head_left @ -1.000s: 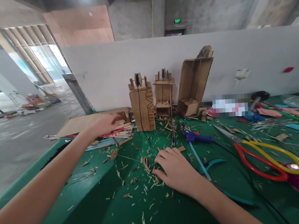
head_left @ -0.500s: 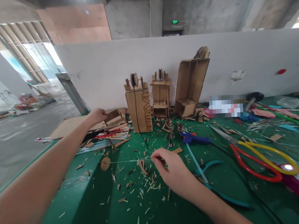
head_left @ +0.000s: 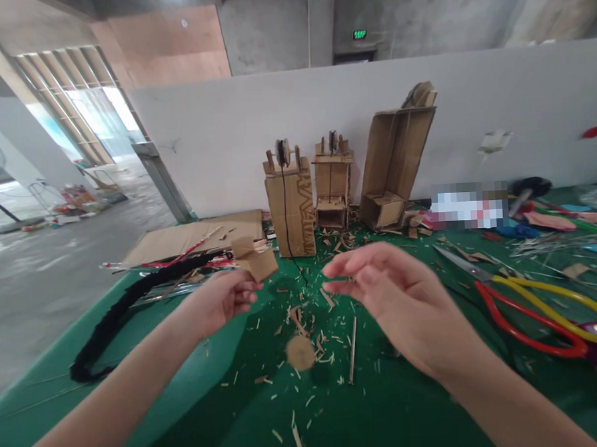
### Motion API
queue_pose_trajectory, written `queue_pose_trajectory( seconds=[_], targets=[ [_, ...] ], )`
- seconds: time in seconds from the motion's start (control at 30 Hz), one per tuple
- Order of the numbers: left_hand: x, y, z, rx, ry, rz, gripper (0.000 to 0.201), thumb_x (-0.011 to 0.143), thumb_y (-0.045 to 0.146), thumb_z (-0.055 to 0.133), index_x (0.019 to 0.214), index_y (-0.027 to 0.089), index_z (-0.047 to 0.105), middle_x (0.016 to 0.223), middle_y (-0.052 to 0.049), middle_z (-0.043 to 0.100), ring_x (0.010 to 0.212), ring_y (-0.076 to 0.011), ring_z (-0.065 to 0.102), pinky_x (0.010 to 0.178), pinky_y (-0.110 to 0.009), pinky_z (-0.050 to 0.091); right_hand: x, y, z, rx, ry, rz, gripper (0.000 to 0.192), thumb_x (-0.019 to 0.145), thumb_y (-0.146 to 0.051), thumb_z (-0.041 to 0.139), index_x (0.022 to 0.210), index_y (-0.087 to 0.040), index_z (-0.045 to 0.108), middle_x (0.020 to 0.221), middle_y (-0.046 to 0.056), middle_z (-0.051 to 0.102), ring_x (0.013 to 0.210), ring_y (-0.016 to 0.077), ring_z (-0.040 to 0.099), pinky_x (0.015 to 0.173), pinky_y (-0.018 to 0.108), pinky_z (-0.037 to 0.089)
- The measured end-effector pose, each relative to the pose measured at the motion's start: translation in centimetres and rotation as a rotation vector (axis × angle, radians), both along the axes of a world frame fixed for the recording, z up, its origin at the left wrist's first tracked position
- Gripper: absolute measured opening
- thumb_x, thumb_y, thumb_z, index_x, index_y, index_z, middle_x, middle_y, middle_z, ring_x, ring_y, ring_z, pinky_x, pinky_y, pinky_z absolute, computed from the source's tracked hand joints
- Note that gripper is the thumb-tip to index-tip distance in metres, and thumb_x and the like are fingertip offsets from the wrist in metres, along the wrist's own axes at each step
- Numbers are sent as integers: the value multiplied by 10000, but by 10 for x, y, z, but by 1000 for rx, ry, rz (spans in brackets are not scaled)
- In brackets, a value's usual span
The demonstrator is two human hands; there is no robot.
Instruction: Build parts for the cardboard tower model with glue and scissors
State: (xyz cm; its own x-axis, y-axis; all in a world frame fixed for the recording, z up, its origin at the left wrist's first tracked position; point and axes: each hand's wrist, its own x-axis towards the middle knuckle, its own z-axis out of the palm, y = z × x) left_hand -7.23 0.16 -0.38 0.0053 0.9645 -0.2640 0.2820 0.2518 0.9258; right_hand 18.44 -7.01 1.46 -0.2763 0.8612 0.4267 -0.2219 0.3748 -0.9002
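Cardboard, a small folded brown piece (head_left: 254,260), is pinched in the left hand (head_left: 221,299) grip above the green table (head_left: 398,412), in front of the tall brown cardboard tower (head_left: 291,205). The right hand (head_left: 397,292) grip is closed on something too thin to identify. Slippage is judged likely: the pinch covers only one corner.

Both forearms showing bare, no sleeves reaching into view. Left hand (head_left: 221,299) and right hand (head_left: 400,297) wearing no gloves, rings or watch. Wrists showing no bands. Nails appearing short, unpainted.
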Motion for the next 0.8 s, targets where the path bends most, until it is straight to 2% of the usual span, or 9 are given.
queue_pose_trajectory(
  seconds=[0.07, 0.17, 0.23, 0.3, 0.43, 0.53, 0.6, 0.67, 0.8],
  targets=[
    [16, -11, -7, -31, -32, -27, 111, 783, 275, 494, 788, 166, 514, 865, -73, 691, 587, -95, 619, 510, -200, 489, 3, -5, 19, 92, 45, -85, 119, 926, -287, 498, 920, -297, 617, 819, -29, 632, 815, 136, 627, 789, 355, 536],
    [37, -19, -18, -76, 44, -130, 95, 771, 232, 454, 755, 156, 510, 904, -91, 690, 584, -80, 629, 520, -184, 489, 6, -9, 44, 185, 14, -255, 147, 949, -275, 453, 968, -318, 592, 604, -68, 469, 473, 83, 472, 448, 223, 449],
    [46, -20, -25, -95, 122, -182, 141, 782, 266, 448, 722, 154, 509, 846, -85, 694, 553, -91, 630, 513, -201, 493, 6, -8, 54, 288, -202, -393, 165, 943, -280, 460, 983, -309, 617, 566, -63, 427, 421, 79, 393, 361, 206, 320],
    [49, -18, -31, -96, 212, -215, 201, 788, 322, 457, 689, 157, 513, 727, -67, 683, 457, -111, 594, 437, -229, 461, 4, -5, 54, 393, -495, -474, 206, 936, -254, 452, 1026, -287, 635, 615, -36, 519, 461, 94, 450, 388, 224, 338],
    [40, -19, -33, 7, 442, -228, 245, 754, 340, 512, 571, 178, 487, 536, -28, 586, 402, -139, 515, 404, -257, 364, -5, 6, 29, 462, -919, -444, 307, 886, -146, 429, 1120, -203, 619, 937, 65, 680, 782, 187, 625, 584, 304, 479],
    [30, -26, -31, 308, 689, -252, 102, 737, 275, 519, 769, 194, 570, 696, -29, 609, 599, -174, 568, 543, -285, 412, -14, 12, 3, 408, -1199, -399, 310, 817, -46, 417, 978, -170, 651, 785, 63, 682, 618, 174, 612, 478, 300, 419],
    [27, -32, -31, 517, 790, -345, 334, 730, 229, 511, 1063, 215, 539, 919, -50, 625, 728, -186, 580, 643, -311, 449, -20, 13, -11, 458, -1368, -377, 295, 747, 5, 431, 862, -171, 638, 679, 41, 656, 517, 163, 581, 406, 288, 330],
    [30, -35, -32, 628, 761, -432, 477, 741, 221, 517, 1214, 214, 450, 1076, -76, 598, 836, -192, 579, 726, -328, 466, -26, 12, -21, 499, -1487, -389, 301, 688, 35, 451, 842, -167, 613, 648, 33, 643, 487, 163, 580, 382, 283, 252],
    [44, -34, -33, 649, 717, -452, 222, 821, 262, 491, 1024, 204, 560, 917, -52, 647, 806, -194, 589, 695, -315, 459, -34, 7, -32, 516, -1577, -403, 263, 693, 37, 478, 839, -151, 589, 657, 51, 653, 529, 196, 628, 397, 288, 214]
  ],
)
